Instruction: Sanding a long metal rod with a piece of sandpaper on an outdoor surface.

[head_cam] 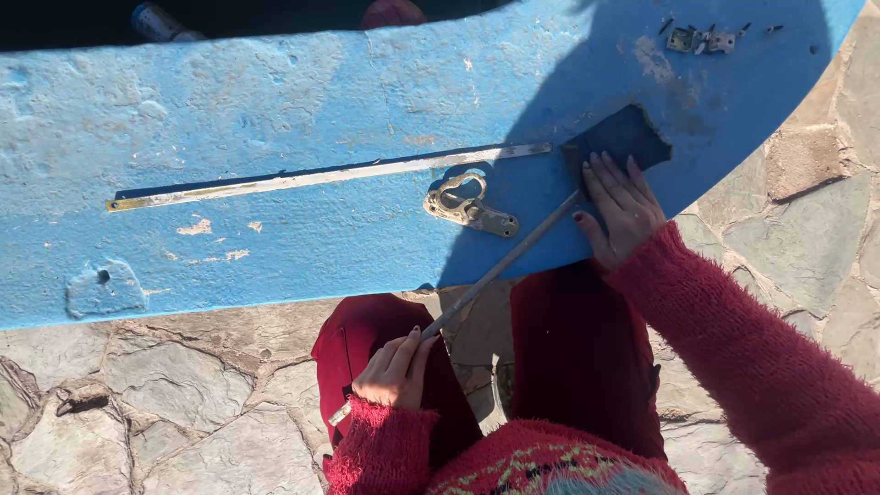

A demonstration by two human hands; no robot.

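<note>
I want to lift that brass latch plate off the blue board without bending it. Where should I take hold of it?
Grip the latch plate by its looped end, coming from above. The open loop gives fingers an edge to hook, while the flat plate end lies flush on the blue board.

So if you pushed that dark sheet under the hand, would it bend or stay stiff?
The dark sheet looks thin with a ragged, curled edge, so it would probably flex rather than stay stiff. It seems light, likely to slide on the blue board once the right hand lifts. Its rough look suggests some grip, though.
</note>
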